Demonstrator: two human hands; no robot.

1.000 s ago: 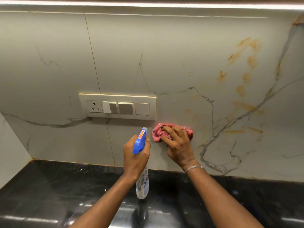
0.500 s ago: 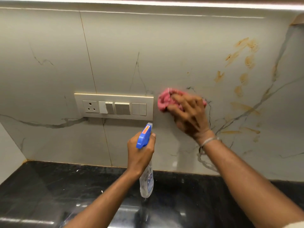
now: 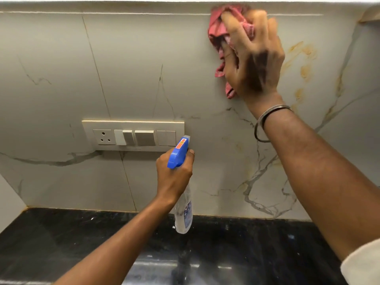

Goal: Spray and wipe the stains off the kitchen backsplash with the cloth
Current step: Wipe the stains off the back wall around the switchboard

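My right hand (image 3: 254,56) presses a crumpled pink cloth (image 3: 219,33) against the pale marble backsplash (image 3: 133,68), high up near its top edge; the hand is blurred. Orange-brown stains (image 3: 305,68) streak the wall just right of that hand, and fainter ones sit lower near the grey veins (image 3: 239,147). My left hand (image 3: 174,175) grips a clear spray bottle (image 3: 184,217) with a blue trigger head (image 3: 178,153), held upright below the switch plate, nozzle toward the wall.
A cream switch plate (image 3: 133,135) with a socket and several switches is set in the wall left of centre. A glossy black stone counter (image 3: 61,239) runs along the bottom. A side wall (image 3: 10,202) closes the left corner.
My right hand has swept the cloth up the wall from beside the switch plate to near the top edge. The left hand and bottle have stayed in about the same place.
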